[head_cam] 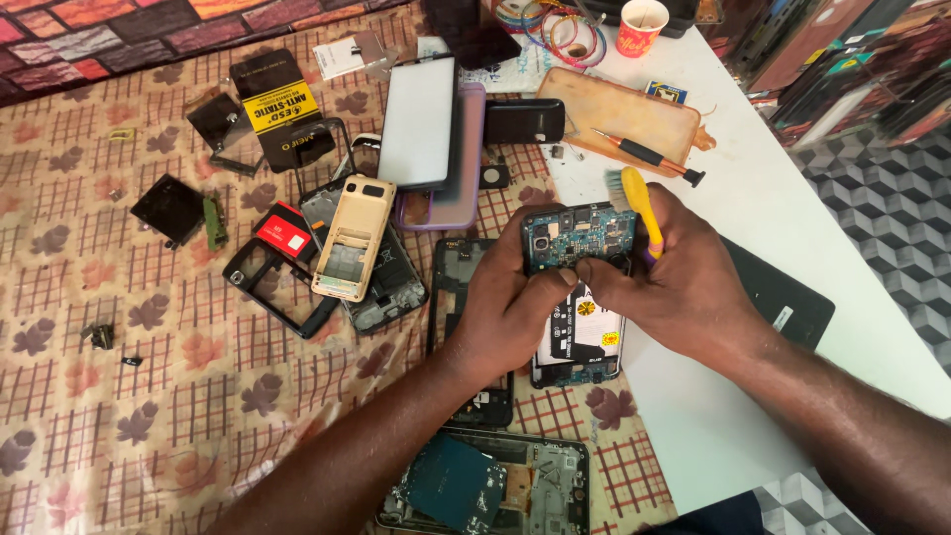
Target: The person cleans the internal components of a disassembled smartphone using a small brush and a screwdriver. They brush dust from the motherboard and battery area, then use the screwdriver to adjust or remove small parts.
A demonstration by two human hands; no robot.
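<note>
My left hand (505, 307) grips the left side of an opened phone (580, 238) whose blue circuit board faces up. My right hand (684, 277) steadies the phone's right side with its fingertips and also holds a yellow-handled brush (639, 203), bristles pointing up and away. The phone's lower half with a battery (584, 332) shows between my hands. It rests partly on the white board (792, 198) and partly on the patterned cloth (119, 396).
Several phone frames, screens and back covers lie left of my hands, among them a gold phone shell (355, 238) and a white screen (421, 124). A red screwdriver (649, 156) lies on a tan case. A paper cup (642, 25) stands far back. Another opened phone (485, 485) is near me.
</note>
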